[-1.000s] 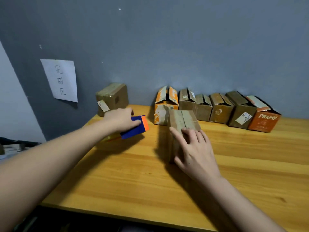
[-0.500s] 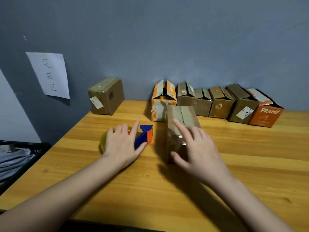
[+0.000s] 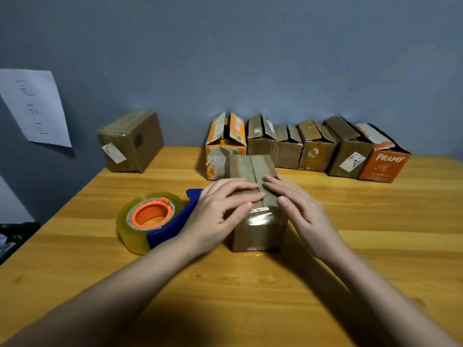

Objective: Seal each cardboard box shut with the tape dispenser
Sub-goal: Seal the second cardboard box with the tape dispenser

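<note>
Box (image 3: 254,196): mid-table, flaps down, seam running away from the person; shiny tape on its near face.
Left hand (image 3: 220,209): fingers straight, slightly spread, pressing the left flap.
Right hand (image 3: 293,204): fingers straight, close together, pressing the right flap.
Dispenser (image 3: 155,219): on the table just left of the box, touching or nearly touching the left hand; the left hand is nearer.
Row (image 3: 310,149): six open boxes at the wall.
Taped box (image 3: 130,141): far left.
</note>
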